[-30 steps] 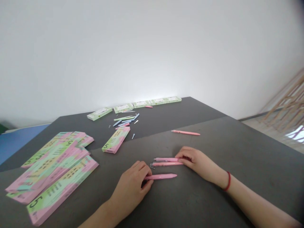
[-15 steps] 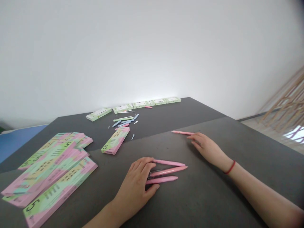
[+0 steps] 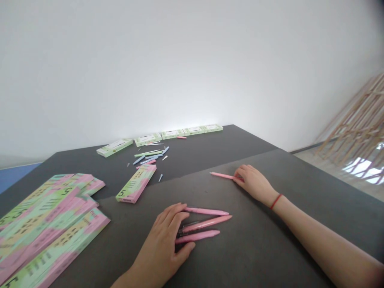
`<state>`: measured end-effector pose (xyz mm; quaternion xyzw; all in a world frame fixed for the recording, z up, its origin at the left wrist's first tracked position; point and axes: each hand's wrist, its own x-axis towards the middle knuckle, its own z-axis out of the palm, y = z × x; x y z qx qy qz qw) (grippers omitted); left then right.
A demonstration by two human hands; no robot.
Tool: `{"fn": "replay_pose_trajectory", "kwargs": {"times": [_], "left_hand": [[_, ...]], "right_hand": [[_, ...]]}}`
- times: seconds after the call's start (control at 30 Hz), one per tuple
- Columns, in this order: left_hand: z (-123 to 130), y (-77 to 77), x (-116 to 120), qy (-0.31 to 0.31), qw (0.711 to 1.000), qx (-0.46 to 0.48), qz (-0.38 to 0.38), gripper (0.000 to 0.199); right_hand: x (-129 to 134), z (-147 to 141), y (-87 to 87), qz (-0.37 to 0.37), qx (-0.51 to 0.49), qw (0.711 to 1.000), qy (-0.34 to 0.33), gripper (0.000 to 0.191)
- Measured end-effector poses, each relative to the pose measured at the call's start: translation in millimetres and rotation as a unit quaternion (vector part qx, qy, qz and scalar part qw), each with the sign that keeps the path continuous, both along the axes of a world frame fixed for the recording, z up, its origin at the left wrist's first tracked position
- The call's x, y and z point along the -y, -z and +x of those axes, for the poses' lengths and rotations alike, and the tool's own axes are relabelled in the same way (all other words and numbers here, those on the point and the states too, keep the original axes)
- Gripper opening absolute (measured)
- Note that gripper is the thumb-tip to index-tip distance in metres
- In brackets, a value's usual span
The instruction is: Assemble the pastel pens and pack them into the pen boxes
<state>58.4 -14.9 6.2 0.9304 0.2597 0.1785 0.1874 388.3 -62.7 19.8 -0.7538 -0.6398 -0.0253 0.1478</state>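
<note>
Three pink pens [image 3: 207,223] lie fanned out on the dark table, their far ends pointing right. My left hand [image 3: 168,234] is curled around their capped ends, thumb on the near side and fingers on the far side. Further off, my right hand [image 3: 252,180], with a red cord at the wrist, pinches the right end of a single pink pen [image 3: 222,175]. That pen lies low over the table with its tip to the left. Part of it is hidden under my fingers.
Several pink and green boxes [image 3: 57,224] are piled at the left, and one such box [image 3: 137,184] lies alone. Behind it are loose blue, green and pink pens [image 3: 150,156] and small caps. Green-white boxes [image 3: 172,134] line the wall. A wooden rack [image 3: 354,124] stands at the right.
The view has shifted slightly, so most things appear further left. My right hand now grips the pink pen more closely. My left hand stays around the three pens.
</note>
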Motion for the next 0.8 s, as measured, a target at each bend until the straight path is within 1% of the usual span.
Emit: {"fn": "replay_pose_trajectory", "kwargs": {"times": [0.07,0.13,0.2,0.27,0.33,0.4,0.47,0.53,0.6,0.7,0.77,0.8], "left_hand": [[-0.3,1.2,-0.2,0.0,1.0,0.003,0.0,0.045],[0.2,1.6,0.0,0.001,1.0,0.008,-0.004,0.05],[1.2,0.7,0.7,-0.004,1.0,0.016,-0.01,0.053],[2.7,-1.4,1.6,-0.01,0.999,0.03,-0.017,0.055],[4.1,-3.9,2.6,-0.015,0.999,0.045,-0.023,0.056],[5.0,-6.1,3.5,-0.014,0.998,0.053,-0.031,0.056],[5.2,-7.5,4.3,-0.012,0.998,0.055,-0.036,0.057],[4.8,-8.0,4.7,-0.009,0.998,0.056,-0.039,0.059],[4.3,-7.3,4.5,-0.008,0.997,0.061,-0.037,0.059],[4.4,-4.4,3.2,-0.006,0.997,0.073,-0.03,0.062],[5.1,-2.7,2.4,-0.004,0.996,0.084,-0.026,0.066],[5.2,-2.5,2.4,-0.004,0.996,0.089,-0.024,0.067]], "right_hand": [[1.7,-12.3,-3.7,-0.018,-0.031,0.999,-0.02,0.018],[2.9,-31.2,-5.7,-0.038,-0.085,0.994,-0.051,0.019],[3.5,-52.9,-5.9,-0.056,-0.157,0.982,-0.084,0.02],[4.0,-71.7,-4.8,-0.065,-0.204,0.972,-0.101,0.018],[4.9,-84.0,-3.9,-0.061,-0.195,0.972,-0.114,0.016],[6.5,-88.6,-4.5,-0.055,-0.172,0.974,-0.139,0.016],[8.6,-87.2,-7.0,-0.062,-0.163,0.97,-0.172,0.02],[11.0,-82.4,-10.7,-0.071,-0.151,0.967,-0.191,0.024],[13.5,-77.0,-14.4,-0.078,-0.132,0.969,-0.194,0.028],[18.8,-75.0,-18.7,-0.086,-0.102,0.975,-0.177,0.029],[23.7,-82.2,-19.7,-0.076,-0.089,0.978,-0.172,0.029],[26.2,-88.9,-19.4,-0.067,-0.084,0.978,-0.176,0.037]]}}
